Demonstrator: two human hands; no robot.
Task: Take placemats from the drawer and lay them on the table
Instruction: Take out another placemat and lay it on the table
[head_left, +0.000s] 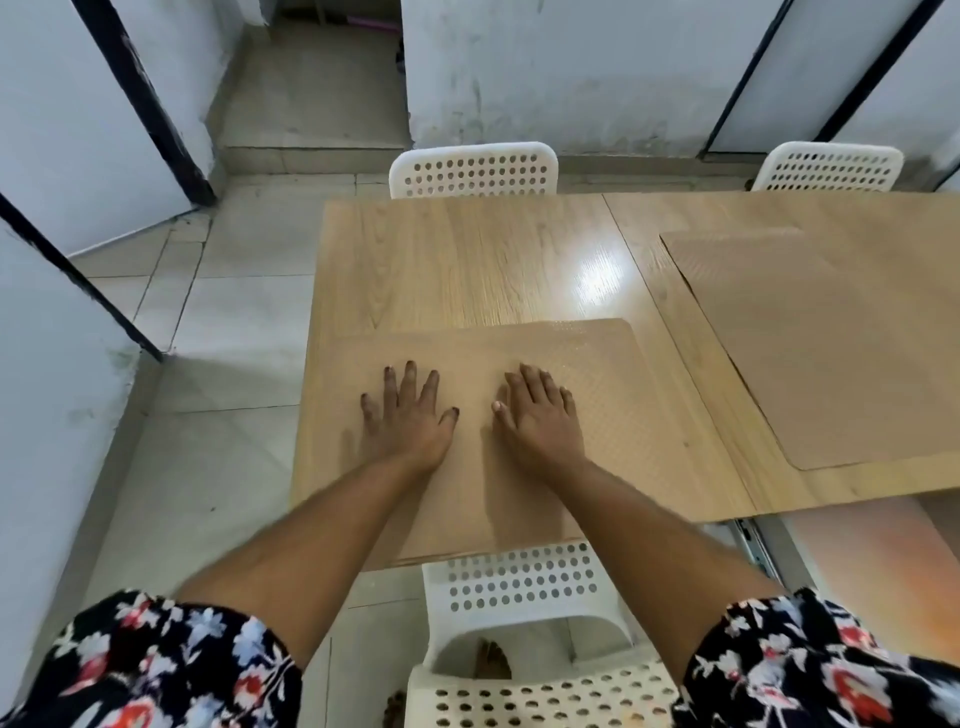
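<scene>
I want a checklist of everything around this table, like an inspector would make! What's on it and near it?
Surface: light wooden table, shiny glare spot toward the middle.
Job's things: near placemat lies flat at the table's front edge; second placemat lies flat to the right, apart from the first.
Clutter: nothing seen.
Hands: left hand and right hand both pressed flat, fingers spread, on the near placemat; holding nothing.
Cables: nothing seen.
Surroundings: white perforated chairs, one at the near side and two at the far side; tiled floor; pale walls with dark strips; a metal drawer rail shows under the table's right front.
</scene>
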